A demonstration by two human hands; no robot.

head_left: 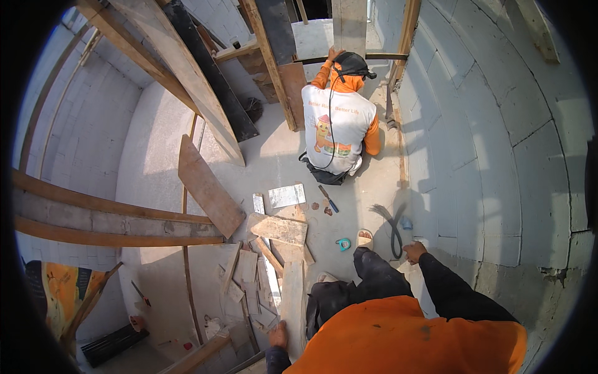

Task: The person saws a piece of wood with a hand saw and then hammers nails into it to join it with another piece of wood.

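Observation:
My left hand (278, 335) is low in the view, closed at the left edge of a long, pale wooden board (292, 302). Its fingers are partly hidden there. My right hand (414, 251) reaches out beside the grey block wall (479, 212), fingers curled; whatever they hold, if anything, I cannot make out. Just left of that hand, a loop of dark cable (395, 237) lies on the floor. A teal tape roll (343, 244) sits near my foot. Scrap boards and offcuts (278, 230) are piled left of my legs.
Ahead, a co-worker (339, 128) crouches with back to me, one hand raised to an upright board (349, 28). A chisel-like tool (328, 198) lies behind them. Leaning planks (180, 75) and a timber-edged beam (118, 215) stand at left. A tilted brown panel (208, 187) is there too.

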